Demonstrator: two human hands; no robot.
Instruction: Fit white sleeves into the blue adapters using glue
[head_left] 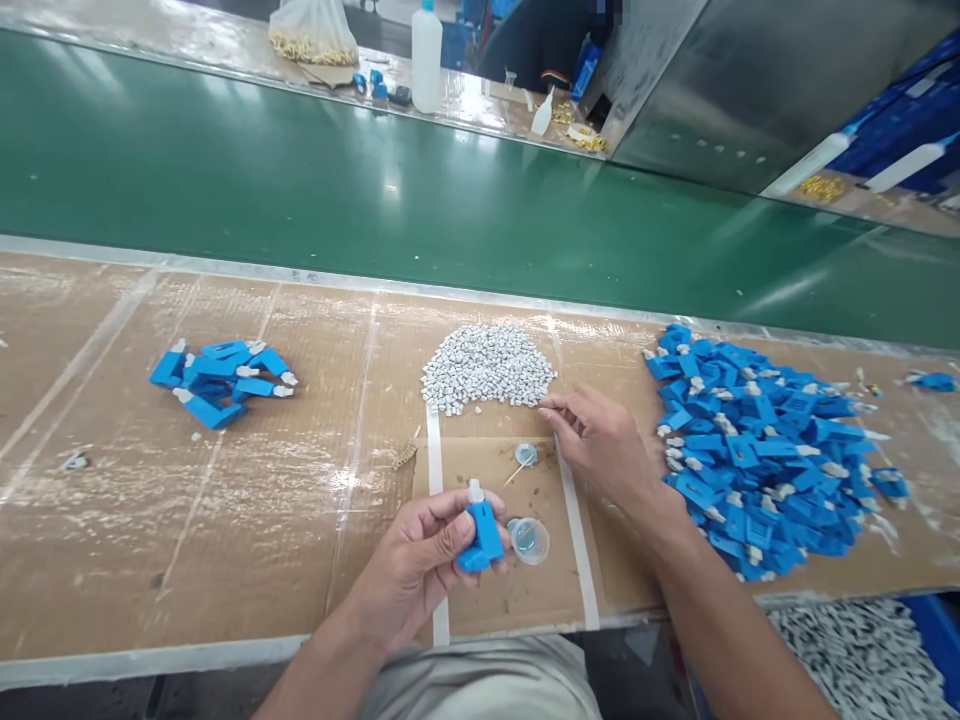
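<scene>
Block (487,535) in left hand (417,560), pellets (487,366) beside right hand (604,447)

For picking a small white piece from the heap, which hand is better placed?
Likely the right hand: its fingertips are at the near right edge of the white pieces, while the left hand is occupied holding a blue part.

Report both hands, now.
Left hand: closed, holding a white-tipped blue plastic part.
Right hand: at the edge of the pile of small white pieces; whether it pinches one cannot be told.
</scene>
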